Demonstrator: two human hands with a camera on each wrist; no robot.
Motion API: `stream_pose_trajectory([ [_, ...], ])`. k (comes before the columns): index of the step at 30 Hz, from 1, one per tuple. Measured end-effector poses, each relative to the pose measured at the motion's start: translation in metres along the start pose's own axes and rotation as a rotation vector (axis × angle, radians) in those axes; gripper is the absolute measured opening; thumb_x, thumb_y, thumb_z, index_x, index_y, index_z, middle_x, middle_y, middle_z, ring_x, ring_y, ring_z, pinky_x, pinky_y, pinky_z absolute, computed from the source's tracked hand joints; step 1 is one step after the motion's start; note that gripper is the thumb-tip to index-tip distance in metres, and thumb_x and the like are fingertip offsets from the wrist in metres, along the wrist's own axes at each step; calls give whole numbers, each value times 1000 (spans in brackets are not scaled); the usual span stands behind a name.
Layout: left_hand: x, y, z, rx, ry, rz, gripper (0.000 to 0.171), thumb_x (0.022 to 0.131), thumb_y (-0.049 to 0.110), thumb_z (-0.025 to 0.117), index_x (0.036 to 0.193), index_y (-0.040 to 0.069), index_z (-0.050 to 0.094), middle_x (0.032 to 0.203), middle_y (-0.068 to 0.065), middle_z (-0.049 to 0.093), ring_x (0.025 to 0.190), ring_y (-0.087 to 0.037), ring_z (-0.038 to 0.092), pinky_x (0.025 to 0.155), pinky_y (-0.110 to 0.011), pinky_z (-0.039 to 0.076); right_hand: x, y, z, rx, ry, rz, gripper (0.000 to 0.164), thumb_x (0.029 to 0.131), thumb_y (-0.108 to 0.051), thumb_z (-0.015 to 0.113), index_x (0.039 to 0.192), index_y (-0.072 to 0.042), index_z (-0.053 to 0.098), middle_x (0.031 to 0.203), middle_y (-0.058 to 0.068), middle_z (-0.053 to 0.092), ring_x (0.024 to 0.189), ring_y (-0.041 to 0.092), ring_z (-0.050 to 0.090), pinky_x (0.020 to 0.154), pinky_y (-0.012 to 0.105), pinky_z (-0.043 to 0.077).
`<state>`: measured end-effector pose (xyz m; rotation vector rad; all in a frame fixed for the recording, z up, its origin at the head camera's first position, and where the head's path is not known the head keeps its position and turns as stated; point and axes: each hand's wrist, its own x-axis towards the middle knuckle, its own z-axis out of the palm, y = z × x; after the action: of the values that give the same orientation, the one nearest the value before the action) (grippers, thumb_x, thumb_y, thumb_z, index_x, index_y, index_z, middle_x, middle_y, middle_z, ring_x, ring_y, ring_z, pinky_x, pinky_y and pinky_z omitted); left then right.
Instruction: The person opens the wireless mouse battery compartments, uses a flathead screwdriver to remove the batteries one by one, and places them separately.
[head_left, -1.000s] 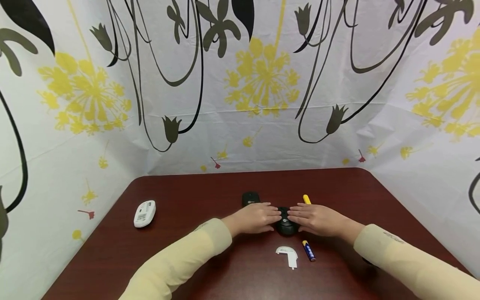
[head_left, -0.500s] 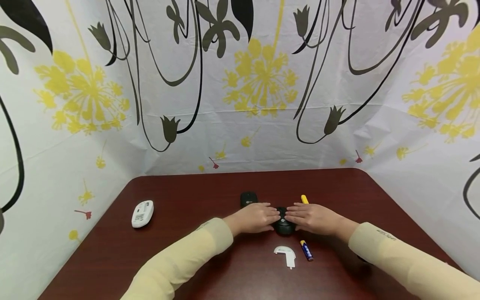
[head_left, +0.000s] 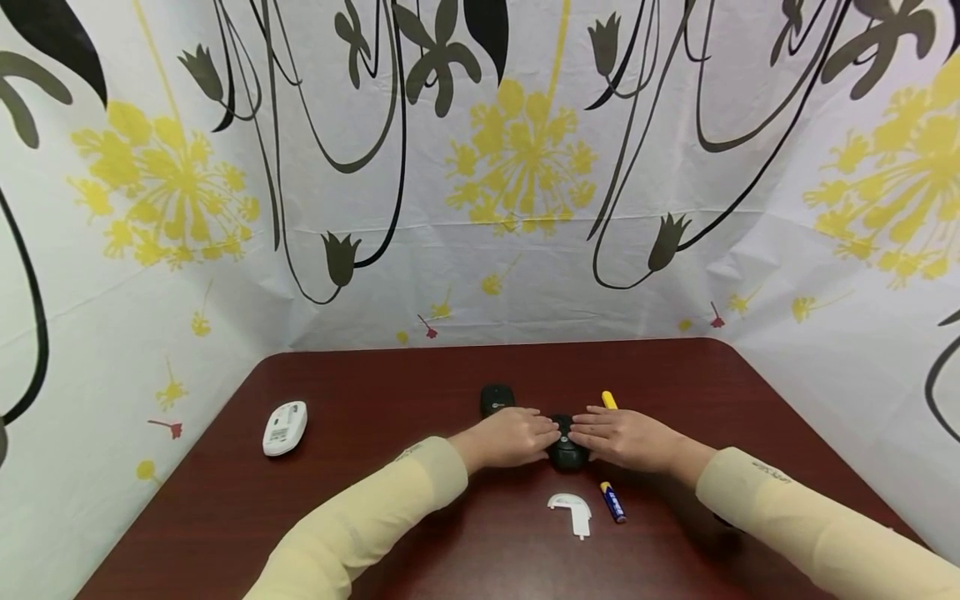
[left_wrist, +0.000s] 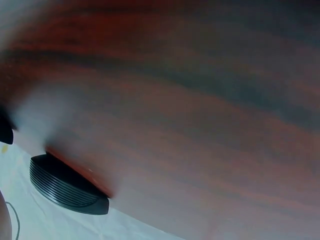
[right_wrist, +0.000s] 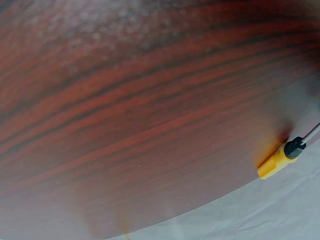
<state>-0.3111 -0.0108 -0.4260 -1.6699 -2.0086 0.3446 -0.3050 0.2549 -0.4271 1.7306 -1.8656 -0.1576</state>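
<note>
Black mouse (head_left: 567, 456) on the table (head_left: 397, 379) between left hand (head_left: 517, 437) and right hand (head_left: 633, 439), straight fingers reaching its two sides (true contact hard to tell). Lopsided pressure could skid it nearer the white cover (head_left: 577, 512); a low sweep of the right hand might roll the loose battery (head_left: 613, 503) away

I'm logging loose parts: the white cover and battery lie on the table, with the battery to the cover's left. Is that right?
Not quite: the battery lies to the right of the white cover, as the head view shows. Both do lie on the table.
</note>
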Motion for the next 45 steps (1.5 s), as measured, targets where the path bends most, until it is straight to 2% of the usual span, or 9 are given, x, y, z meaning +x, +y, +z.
stream_pose_trajectory([
  [4,-2,-2,-1,44,31,20,36,97,29,61,125,7,65,124,-4,64,116,-11,58,103,-29,42,0,0,0,-40,29,-5,35,103,-24,49,117,2,67,114,14,68,107,26,64,87,43,53],
  [8,-6,-4,0,47,61,20,36,99,26,59,128,5,62,126,-6,63,119,-12,57,105,-29,40,1,-3,-3,-61,48,13,43,108,-21,33,119,5,65,116,16,67,108,27,64,88,43,53],
  [17,-15,-6,-5,-9,246,-70,39,92,23,69,125,2,63,121,-8,66,114,-14,60,103,-29,42,8,-6,-12,-67,86,99,46,109,-16,22,125,8,58,121,19,64,111,29,62,89,41,53],
  [22,-19,-6,-10,-73,346,-109,43,89,18,73,126,-1,62,119,-9,66,111,-16,62,102,-26,42,15,-7,-17,-49,117,151,45,109,-16,23,128,8,55,123,20,62,109,27,63,88,40,53],
  [26,-23,-2,-16,-176,361,-178,46,90,13,71,131,-2,56,120,-10,65,113,-16,60,102,-21,39,23,-9,-22,2,158,209,42,108,-20,28,131,7,53,118,15,66,100,22,67,83,37,55],
  [34,-40,16,-31,-521,361,-362,42,96,7,61,136,0,51,127,-11,60,116,-18,58,98,-23,44,43,-26,-30,235,206,342,48,106,-31,34,133,5,52,111,10,69,92,17,69,74,26,56],
  [37,-44,21,-39,-616,368,-406,42,98,8,57,138,1,50,127,-11,58,115,-19,58,96,-24,46,49,-31,-34,339,214,399,41,101,-17,55,134,5,51,115,12,68,97,18,68,80,25,55],
  [41,-48,27,-49,-746,389,-489,41,101,10,53,141,1,48,125,-10,59,114,-18,57,94,-29,49,58,-38,-39,495,222,496,56,86,5,68,139,2,49,124,12,63,100,14,65,81,19,52],
  [45,-51,35,-57,-887,428,-596,39,102,11,50,140,1,50,125,-10,60,115,-19,57,95,-34,49,69,-45,-44,649,268,590,49,92,3,62,139,-2,50,125,10,63,68,1,50,64,20,46],
])
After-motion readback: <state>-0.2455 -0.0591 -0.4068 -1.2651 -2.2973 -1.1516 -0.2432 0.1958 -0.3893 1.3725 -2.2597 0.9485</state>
